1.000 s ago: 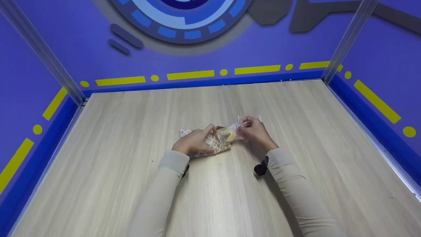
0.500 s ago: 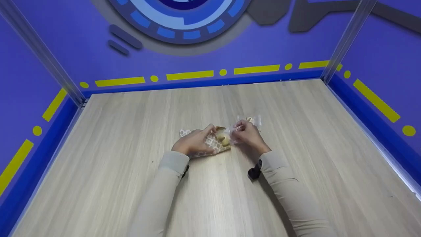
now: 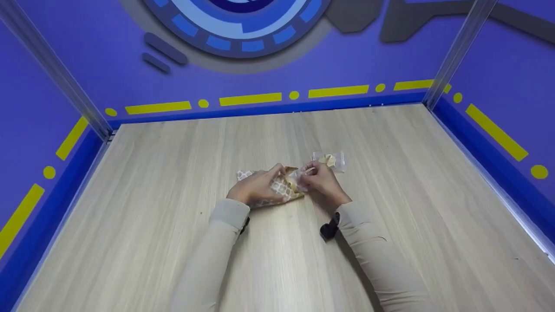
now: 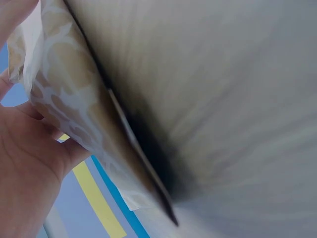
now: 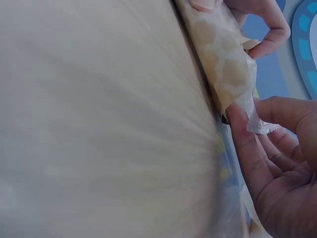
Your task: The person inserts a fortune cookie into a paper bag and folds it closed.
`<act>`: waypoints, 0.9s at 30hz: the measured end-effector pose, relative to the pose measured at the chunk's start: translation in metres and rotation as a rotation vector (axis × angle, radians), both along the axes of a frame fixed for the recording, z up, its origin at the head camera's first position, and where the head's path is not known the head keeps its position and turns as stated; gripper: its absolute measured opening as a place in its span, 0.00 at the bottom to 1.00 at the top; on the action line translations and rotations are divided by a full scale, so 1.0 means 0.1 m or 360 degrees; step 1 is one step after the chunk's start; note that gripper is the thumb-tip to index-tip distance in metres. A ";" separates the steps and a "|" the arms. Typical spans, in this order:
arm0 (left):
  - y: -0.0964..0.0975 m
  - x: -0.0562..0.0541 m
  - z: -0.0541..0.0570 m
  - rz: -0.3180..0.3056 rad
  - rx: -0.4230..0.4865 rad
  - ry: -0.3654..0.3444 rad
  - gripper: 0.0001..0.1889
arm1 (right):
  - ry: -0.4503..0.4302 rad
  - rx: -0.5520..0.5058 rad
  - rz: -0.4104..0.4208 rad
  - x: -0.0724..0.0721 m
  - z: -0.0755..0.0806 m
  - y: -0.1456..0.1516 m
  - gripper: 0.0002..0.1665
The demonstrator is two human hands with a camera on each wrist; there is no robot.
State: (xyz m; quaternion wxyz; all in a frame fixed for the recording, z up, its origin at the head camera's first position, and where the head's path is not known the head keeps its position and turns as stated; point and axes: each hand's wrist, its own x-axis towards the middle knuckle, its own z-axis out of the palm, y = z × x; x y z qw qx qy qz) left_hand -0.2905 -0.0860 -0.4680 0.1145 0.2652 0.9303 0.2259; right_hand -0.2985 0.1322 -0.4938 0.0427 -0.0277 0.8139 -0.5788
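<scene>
A brown paper bag [image 3: 282, 189] with a white lattice pattern lies on the table, its mouth toward the right. My left hand [image 3: 255, 188] grips it, the thumb lifting the upper edge of the mouth. A fortune cookie [image 3: 292, 183] in a clear wrapper is partly inside that mouth. My right hand [image 3: 323, 184] pinches the outer end of the wrapper between thumb and fingers. From the right wrist, the crimped wrapper end [image 5: 261, 126] shows between the fingertips. The left wrist view has the side of the bag [image 4: 64, 74]; the bag's inside is hidden.
Another wrapped fortune cookie [image 3: 329, 161] lies on the table just beyond my right hand. The wood-grain table [image 3: 173, 173] is bounded by blue panels [image 3: 243, 82] at the back and both sides.
My right hand has moved left and carried the wrapped fortune cookie into the mouth of the bag. The second cookie beyond it has come into sight. My left hand has stayed in place.
</scene>
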 end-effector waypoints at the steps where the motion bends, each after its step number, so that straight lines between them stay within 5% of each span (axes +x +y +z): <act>1: 0.00 0.00 0.00 0.0003 -0.0004 -0.0001 0.33 | -0.0013 -0.0009 0.0001 0.00 0.00 0.00 0.13; 15: 0.00 -0.01 -0.01 -0.0034 0.0009 0.0001 0.33 | -0.0080 -0.0129 0.0038 0.00 -0.01 -0.07 0.12; 27: 0.01 0.00 0.01 0.0005 0.0041 -0.0052 0.33 | -0.0036 -0.0042 0.0038 0.02 0.00 -0.14 0.10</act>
